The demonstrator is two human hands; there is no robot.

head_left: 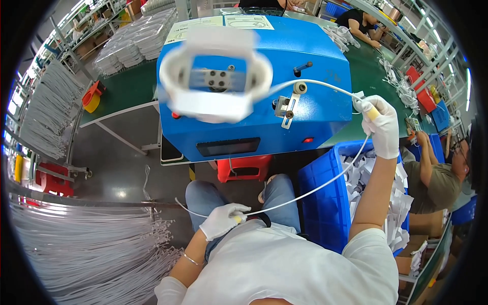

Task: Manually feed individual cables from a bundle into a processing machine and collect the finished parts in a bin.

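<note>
The gloved left hand (223, 221) is holding a white cable (310, 194) in curled fingers over the lap, a loose end jutting out leftward. The gloved right hand (380, 124), higher up, is pinching it too, and the cable is sagging between both hands. From the right hand's fingertips, a white strand is arching leftward toward a blurred white piece (218, 105) before a blue machine (325, 114). Below the right hand, a blue bin (323, 203) is holding white scraps (399, 203).

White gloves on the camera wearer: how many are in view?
2: one on the left hand, low in view; one on the right hand, beside the blue machine. Neither is hidden.
</note>
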